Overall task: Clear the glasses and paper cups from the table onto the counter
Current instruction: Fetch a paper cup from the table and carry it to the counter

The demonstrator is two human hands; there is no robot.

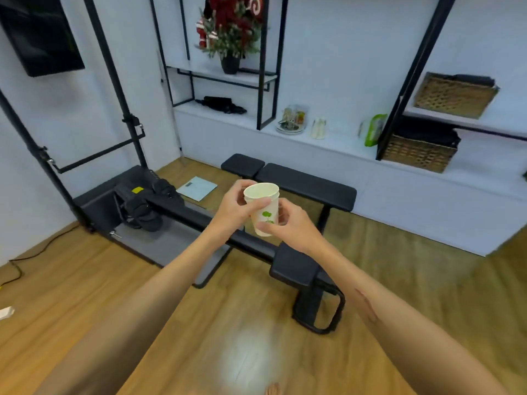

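Now both hands grip stacked paper cups (pixel 263 206); left hand (pixel 235 208), right hand (pixel 293 226).

Both arms stretched forward, meeting at cup (pixel 263 208). Left hand (pixel 238 206) curled round its rim side; right hand (pixel 291 226) pinching lower wall, thumb in front.

Open air surrounds both hands above the wood floor (pixel 85 295), while the black padded bench (pixel 305 182) and rowing machine (pixel 176 212) stand between them and the white tabletop (pixel 336 143) carrying jars and baskets.
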